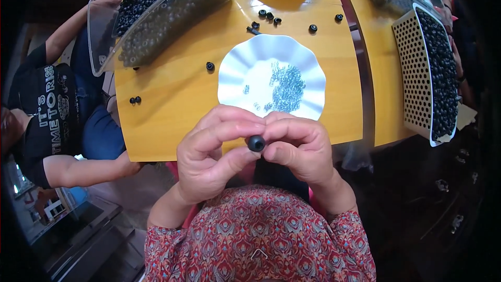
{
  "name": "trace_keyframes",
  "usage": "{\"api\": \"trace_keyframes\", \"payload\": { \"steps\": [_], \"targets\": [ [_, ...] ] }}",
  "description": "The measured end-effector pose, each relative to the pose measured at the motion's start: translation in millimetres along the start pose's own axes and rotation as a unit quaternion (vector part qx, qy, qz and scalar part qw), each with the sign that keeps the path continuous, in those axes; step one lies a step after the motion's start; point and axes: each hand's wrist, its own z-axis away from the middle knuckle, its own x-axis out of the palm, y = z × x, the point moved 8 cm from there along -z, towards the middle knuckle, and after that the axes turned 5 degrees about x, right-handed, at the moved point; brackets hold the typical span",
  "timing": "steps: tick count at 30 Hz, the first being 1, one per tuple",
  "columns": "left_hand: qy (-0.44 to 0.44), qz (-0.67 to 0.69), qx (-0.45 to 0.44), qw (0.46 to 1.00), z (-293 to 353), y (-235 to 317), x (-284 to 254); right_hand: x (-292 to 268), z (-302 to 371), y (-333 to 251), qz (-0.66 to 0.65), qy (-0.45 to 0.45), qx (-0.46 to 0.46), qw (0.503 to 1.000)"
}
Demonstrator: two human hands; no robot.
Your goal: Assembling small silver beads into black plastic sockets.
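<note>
Just above my lap, a small round black part (256, 143) with a hole in its end faces up between my hands. My left hand (211, 151) pinches it between thumb and fingers. Against its other side, the thumb and bent fingers of my right hand (300, 146) are closed, their tips touching it. Whether a tiny piece is also pinched there is hidden. Just beyond my hands lies a white plate with a wavy rim (235, 68). Many tiny clear or silvery rings (288, 89) are spread on it, mostly on its right half.
A clear bin (177, 18) heaped with black parts stands at the far left. Several loose black parts (210, 66) dot the yellow table (167, 125). A perforated white basket (415, 68) of black parts is at right. A person in a black shirt (57, 109) sits at left.
</note>
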Motion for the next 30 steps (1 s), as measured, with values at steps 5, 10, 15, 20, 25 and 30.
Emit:
{"api": "trace_keyframes", "payload": {
  "steps": [5, 10, 15, 20, 25, 30],
  "targets": [
    [0.022, 0.096, -0.051, 0.994, 7, -15, -1, -5, 13, -41, 0.356, 0.098, -0.216, 0.904],
    [0.042, 0.160, -0.106, 0.981, 16, -29, 4, 10, 8, -53, 0.422, 0.047, -0.287, 0.859],
    [0.042, 0.158, -0.108, 0.981, 19, -31, 3, 4, 4, -40, 0.394, 0.020, -0.258, 0.882],
    [0.061, 0.135, -0.091, 0.985, 22, -31, 0, 4, 1, -33, 0.363, 0.012, -0.252, 0.897],
    [0.022, 0.124, -0.116, 0.985, 21, -31, 0, 9, 0, -33, 0.366, -0.008, -0.265, 0.892],
    [0.053, 0.102, -0.090, 0.989, 25, -34, 0, -6, -5, -18, 0.274, 0.020, -0.205, 0.939]
  ]
}}
